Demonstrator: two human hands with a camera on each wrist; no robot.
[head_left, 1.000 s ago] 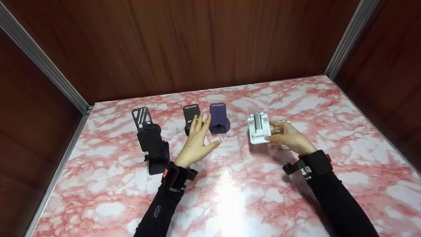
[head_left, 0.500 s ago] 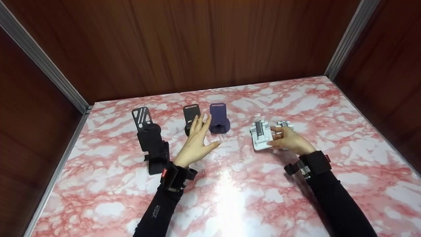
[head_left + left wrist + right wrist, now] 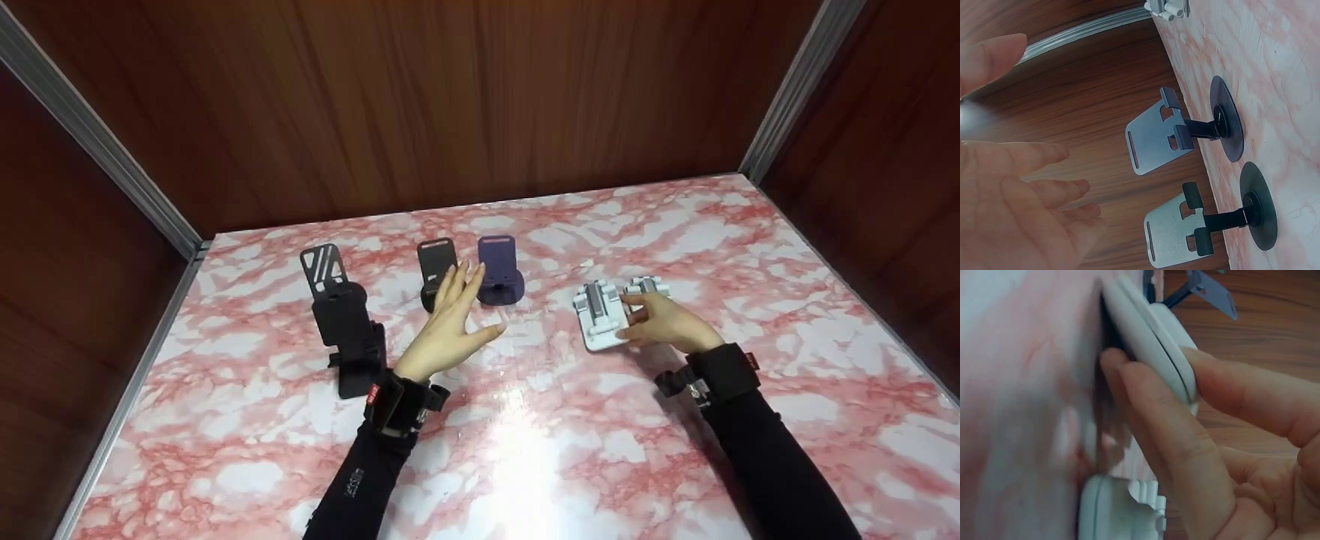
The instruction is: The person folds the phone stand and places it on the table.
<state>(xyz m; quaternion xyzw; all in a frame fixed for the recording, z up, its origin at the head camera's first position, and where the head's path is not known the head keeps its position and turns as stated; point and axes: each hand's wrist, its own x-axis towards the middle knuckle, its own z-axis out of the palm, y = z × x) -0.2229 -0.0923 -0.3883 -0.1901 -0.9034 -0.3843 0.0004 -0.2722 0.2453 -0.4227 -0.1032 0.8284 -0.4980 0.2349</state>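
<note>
My right hand (image 3: 671, 324) pinches a folded white phone stand (image 3: 604, 337) by its right edge, thumb on one face and fingers on the other. It is tilted close over the table in the right wrist view. A second folded white phone stand (image 3: 1114, 509) lies on the table, partly hidden by the right hand in the head view. My left hand (image 3: 444, 330) is spread with straight fingers and holds nothing. Beyond its fingertips stand a dark green-black phone stand (image 3: 1171, 236), partly covered in the head view, and a purple phone stand (image 3: 497, 259), both unfolded on round bases.
To the left of the left hand stands a black phone stand (image 3: 324, 266) with slanted cut-outs. In front of it is another black stand (image 3: 341, 322). The pink marbled table (image 3: 247, 420) ends at dark wood panels (image 3: 480, 105) at the back and sides.
My right hand has brought the folded white stand slightly toward me, right and lower, uncovering more of the second white stand behind. The left hand stays nearly still.
</note>
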